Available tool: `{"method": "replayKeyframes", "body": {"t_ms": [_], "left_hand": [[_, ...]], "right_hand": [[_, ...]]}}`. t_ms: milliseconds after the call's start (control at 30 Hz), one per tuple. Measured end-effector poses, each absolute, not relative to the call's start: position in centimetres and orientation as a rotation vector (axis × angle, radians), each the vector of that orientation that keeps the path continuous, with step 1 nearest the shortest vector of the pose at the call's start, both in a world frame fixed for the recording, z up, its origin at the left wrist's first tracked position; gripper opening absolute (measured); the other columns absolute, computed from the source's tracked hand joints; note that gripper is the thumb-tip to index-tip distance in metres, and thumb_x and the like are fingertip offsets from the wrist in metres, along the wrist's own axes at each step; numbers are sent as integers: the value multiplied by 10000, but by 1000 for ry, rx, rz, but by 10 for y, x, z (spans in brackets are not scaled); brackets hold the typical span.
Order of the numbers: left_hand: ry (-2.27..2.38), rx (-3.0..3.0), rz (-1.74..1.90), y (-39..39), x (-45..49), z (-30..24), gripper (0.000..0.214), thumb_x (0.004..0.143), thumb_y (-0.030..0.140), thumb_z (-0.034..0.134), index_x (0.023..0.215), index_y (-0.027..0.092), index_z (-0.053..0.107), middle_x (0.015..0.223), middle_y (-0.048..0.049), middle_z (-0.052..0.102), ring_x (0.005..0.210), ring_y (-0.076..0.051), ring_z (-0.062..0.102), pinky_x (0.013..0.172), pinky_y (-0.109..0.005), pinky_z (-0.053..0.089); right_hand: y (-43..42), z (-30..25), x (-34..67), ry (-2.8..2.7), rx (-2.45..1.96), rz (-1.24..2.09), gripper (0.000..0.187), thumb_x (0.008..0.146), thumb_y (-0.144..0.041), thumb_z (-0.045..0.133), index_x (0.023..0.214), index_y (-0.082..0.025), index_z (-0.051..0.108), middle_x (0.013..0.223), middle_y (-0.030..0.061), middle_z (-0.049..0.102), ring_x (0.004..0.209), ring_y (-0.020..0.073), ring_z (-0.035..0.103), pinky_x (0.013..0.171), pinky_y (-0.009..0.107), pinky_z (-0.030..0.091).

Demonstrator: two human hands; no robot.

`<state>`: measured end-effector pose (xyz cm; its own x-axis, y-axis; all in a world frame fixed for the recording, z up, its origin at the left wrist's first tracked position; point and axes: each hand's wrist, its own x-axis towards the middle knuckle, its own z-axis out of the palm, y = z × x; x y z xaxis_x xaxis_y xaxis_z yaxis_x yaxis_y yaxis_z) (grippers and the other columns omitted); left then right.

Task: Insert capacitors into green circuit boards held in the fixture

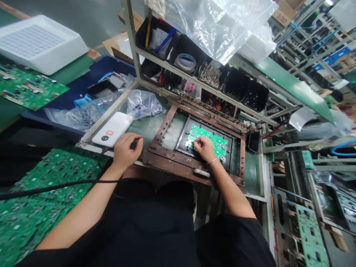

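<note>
A green circuit board (222, 142) lies in a black tray-like holder (182, 138), inside a rusty brown metal frame (167, 154) on the bench. Over the left part of the board is my right hand (206, 149), its thumb and fingers pinched together. Whatever sits in that pinch is too small to make out. My left hand (126, 150) is by the bench's front edge, left of the frame, with curled fingers and the thumb close to the fingertips. Any small thing between them cannot be seen. Right beside it lies a white power bank (112, 129) with a cable.
Black bins (210, 74) of small parts and a tape roll (185, 62) fill the rack behind the frame. Plastic bags (205, 26) hang above. Stacked green circuit boards (52, 185) lie at left, below a blue bin (111, 65). A black cable (69, 183) crosses my left forearm.
</note>
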<state>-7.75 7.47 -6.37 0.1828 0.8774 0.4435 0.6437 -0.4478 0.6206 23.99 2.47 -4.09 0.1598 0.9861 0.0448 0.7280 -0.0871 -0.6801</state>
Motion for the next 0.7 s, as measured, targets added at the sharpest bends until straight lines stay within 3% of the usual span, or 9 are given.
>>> {"method": "replayKeyframes", "body": {"t_ms": [300, 700], "left_hand": [[1458, 2199, 1123, 76, -77, -63, 152, 873, 300, 502, 845, 190, 604, 862, -99, 671, 859, -228, 625, 832, -361, 498], [1456, 2329, 1171, 81, -76, -67, 187, 890, 290, 494, 832, 166, 622, 833, -96, 689, 821, -221, 640, 799, -349, 515]], "right_hand": [[-5, -22, 325, -1225, -1981, 363, 286, 755, -441, 579, 759, -165, 655, 618, -15, 559, 558, 118, 464, 575, 243, 374], [8, -46, 341, -1310, -2061, 407, 308, 725, -467, 541, 736, -176, 643, 590, -19, 560, 553, 121, 470, 599, 242, 386]]}}
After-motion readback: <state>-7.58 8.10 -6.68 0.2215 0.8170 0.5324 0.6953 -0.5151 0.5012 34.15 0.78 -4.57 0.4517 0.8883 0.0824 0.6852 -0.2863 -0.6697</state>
